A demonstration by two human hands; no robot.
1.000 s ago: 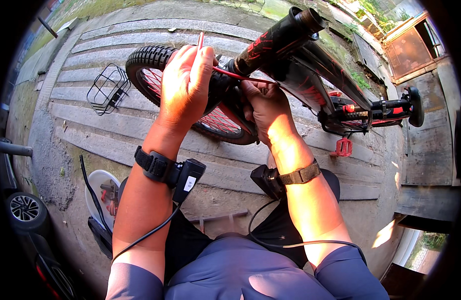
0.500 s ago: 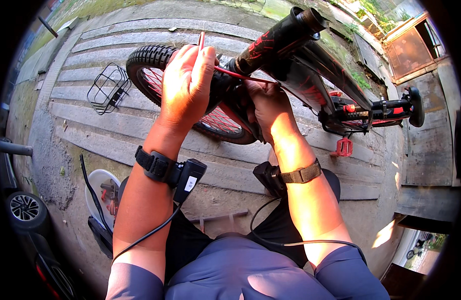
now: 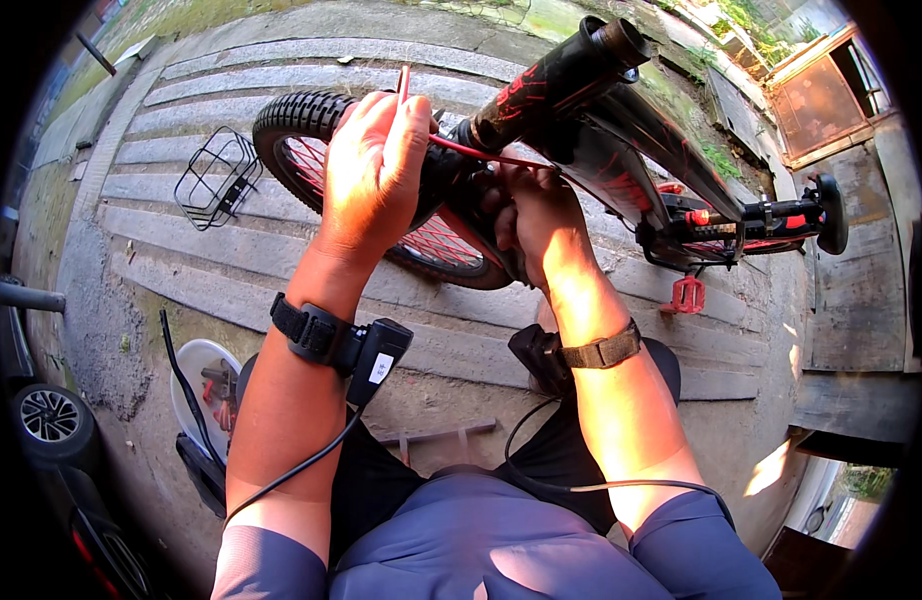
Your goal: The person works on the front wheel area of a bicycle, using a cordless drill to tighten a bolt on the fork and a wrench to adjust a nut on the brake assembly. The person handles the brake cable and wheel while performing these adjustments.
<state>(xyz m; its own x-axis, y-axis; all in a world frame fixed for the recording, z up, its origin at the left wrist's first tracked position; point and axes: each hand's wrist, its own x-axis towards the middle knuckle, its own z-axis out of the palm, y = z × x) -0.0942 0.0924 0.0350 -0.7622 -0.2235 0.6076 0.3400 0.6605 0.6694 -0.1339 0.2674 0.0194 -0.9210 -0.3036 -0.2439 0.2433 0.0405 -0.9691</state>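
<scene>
The left hand (image 3: 378, 165) grips a thin red cable (image 3: 469, 151), slanting rightward and slightly down. The right hand's (image 3: 543, 212) grip is unclear.

The ground (image 3: 111, 450) there was rough concrete, ribbed with long grey slabs (image 3: 231, 285); a black wire basket (image 3: 231, 195) lay on them; a bicycle (image 3: 621, 170) stood across them; nearer sat a white tub (image 3: 189, 366), with a bar (image 3: 441, 434) lying to its right.

Bike frame (image 3: 611, 165) looks like glossy painted metal, the red cable (image 3: 471, 150) smooth plastic, the tyre (image 3: 293, 107) matt knobbly rubber. Wire basket (image 3: 228, 190) by the rough concrete paving's (image 3: 191, 292) left edge seems metal, bucket (image 3: 188, 372) smooth plastic.
</scene>
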